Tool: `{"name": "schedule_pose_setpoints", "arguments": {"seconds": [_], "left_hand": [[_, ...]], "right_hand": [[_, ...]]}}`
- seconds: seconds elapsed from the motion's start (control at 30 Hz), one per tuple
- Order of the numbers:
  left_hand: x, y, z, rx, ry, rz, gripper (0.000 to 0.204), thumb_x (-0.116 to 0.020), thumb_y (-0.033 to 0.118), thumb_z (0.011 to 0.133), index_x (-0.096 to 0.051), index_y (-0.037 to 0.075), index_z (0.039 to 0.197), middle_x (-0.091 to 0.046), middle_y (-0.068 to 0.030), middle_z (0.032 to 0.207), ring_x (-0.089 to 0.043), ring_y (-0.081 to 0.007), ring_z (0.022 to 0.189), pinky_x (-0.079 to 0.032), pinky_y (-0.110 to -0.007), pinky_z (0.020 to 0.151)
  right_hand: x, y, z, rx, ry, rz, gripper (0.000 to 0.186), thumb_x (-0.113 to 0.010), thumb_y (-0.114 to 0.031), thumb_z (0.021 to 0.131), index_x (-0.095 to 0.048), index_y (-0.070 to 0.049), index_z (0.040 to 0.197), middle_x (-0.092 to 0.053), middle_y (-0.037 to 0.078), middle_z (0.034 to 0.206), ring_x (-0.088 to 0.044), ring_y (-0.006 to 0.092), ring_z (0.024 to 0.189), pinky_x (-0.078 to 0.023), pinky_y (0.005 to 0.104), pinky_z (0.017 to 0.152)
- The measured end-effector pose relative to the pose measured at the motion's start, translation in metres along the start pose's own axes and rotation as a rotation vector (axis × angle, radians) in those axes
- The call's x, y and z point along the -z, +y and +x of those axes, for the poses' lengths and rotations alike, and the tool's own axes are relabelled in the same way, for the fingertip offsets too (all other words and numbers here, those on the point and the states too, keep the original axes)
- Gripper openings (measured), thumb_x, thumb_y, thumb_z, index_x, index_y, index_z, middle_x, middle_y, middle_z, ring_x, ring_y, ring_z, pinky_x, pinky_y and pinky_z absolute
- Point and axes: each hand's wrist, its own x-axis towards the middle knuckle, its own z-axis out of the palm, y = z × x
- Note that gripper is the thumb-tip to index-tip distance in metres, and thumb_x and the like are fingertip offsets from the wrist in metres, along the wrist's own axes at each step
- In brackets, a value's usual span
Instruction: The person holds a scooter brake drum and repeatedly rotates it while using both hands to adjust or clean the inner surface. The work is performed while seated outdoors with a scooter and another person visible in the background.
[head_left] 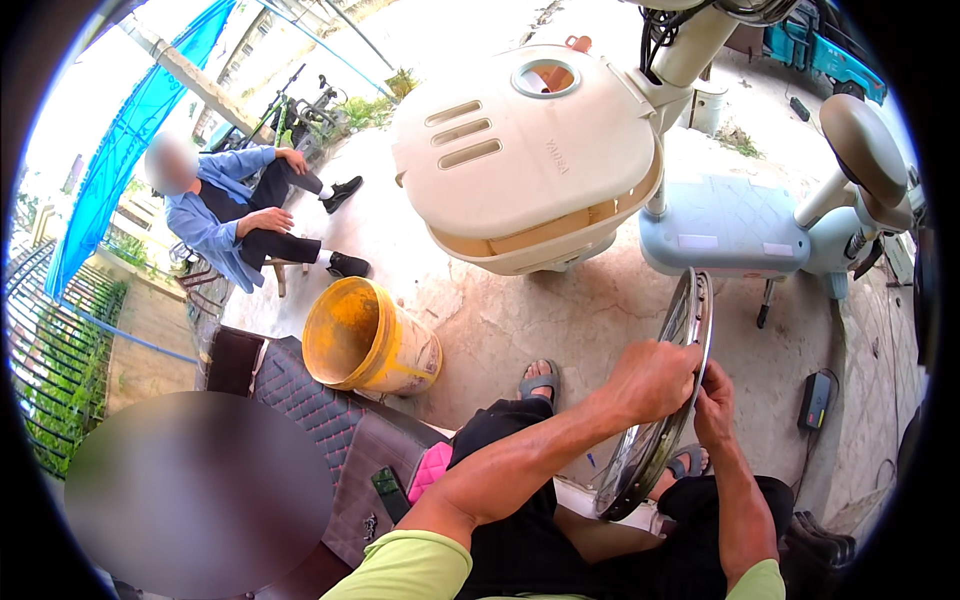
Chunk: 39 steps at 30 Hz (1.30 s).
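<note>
A spoked metal wheel (642, 468) stands upright and slightly tilted between my legs, its narrow rim seen nearly edge-on. My left hand (655, 380) is closed at the left side of the rim, over the spokes, with its fingertips mostly hidden. Across the rim, my right hand (714, 405) is closed with thumb and fingers pinched against the metal. The fingertips of both hands meet close together at the rim. Whether a small part sits between them cannot be made out. The lower edge of the wheel is down by my right foot.
A yellow bucket (400, 345) stands at left, near a quilted dark seat (300, 400) with a phone (391, 493) and keys (370, 526). Ahead is a scooter with a cream basket (520, 160) and pale-blue footboard (720, 215). A black charger (816, 400) lies right. A person (235, 205) sits far left.
</note>
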Motion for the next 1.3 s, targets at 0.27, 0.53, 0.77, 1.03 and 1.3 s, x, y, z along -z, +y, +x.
{"name": "schedule_pose_setpoints", "arguments": {"seconds": [0.27, 0.53, 0.77, 1.03, 1.3], "left_hand": [[0.010, -0.002, 0.004, 0.002, 0.091, -0.272, 0.015, -0.066, 0.020, 0.085, -0.063, 0.006, 0.088, -0.067, -0.0151, 0.069, -0.066, -0.0327, 0.062, -0.051, -0.042, 0.058], [0.013, -0.041, 0.014, 0.446, -0.151, -1.587, 0.010, -0.061, 0.018, 0.095, -0.053, 0.012, 0.093, -0.061, -0.0030, 0.072, -0.053, -0.0073, 0.049, -0.035, -0.020, 0.038], [-0.002, -0.052, 0.013, 0.289, -0.254, -1.698, 0.021, -0.056, 0.027, 0.096, -0.057, 0.006, 0.099, -0.062, -0.0092, 0.092, -0.061, -0.0132, 0.076, -0.041, -0.020, 0.044], [-0.003, -0.031, 0.021, 0.600, -0.090, -1.291, 0.015, -0.064, 0.020, 0.096, -0.054, 0.011, 0.089, -0.052, 0.0036, 0.062, -0.039, -0.0044, 0.042, -0.028, -0.021, 0.036], [-0.021, -0.034, 0.021, 0.443, 0.032, -0.859, 0.020, -0.072, 0.018, 0.090, -0.059, 0.003, 0.093, -0.051, 0.0072, 0.063, -0.040, -0.0005, 0.051, -0.028, -0.019, 0.043]], "right_hand": [[0.003, 0.000, -0.001, -0.081, -0.007, 0.032, 0.022, -0.065, -0.015, 0.098, -0.063, -0.001, 0.114, -0.067, -0.001, 0.101, -0.061, 0.0071, 0.092, -0.049, 0.0240, 0.082], [-0.006, -0.011, 0.004, -0.103, 0.007, -0.027, 0.023, -0.063, -0.013, 0.098, -0.063, -0.001, 0.118, -0.068, 0.001, 0.099, -0.062, 0.0087, 0.089, -0.051, 0.0243, 0.080], [-0.004, -0.017, 0.008, -0.123, -0.052, -0.054, 0.023, -0.057, -0.003, 0.097, -0.063, 0.000, 0.119, -0.065, 0.000, 0.102, -0.058, 0.0087, 0.090, -0.049, 0.0249, 0.081], [0.004, -0.010, 0.002, -0.147, -0.027, -0.059, 0.021, -0.058, 0.000, 0.095, -0.061, 0.002, 0.116, -0.066, 0.005, 0.104, -0.063, 0.0108, 0.097, -0.052, 0.0280, 0.087], [0.017, -0.005, 0.009, -0.122, 0.021, 0.089, 0.024, -0.051, 0.000, 0.093, -0.062, 0.001, 0.115, -0.066, 0.005, 0.105, -0.062, 0.0111, 0.099, -0.051, 0.0284, 0.089]]}}
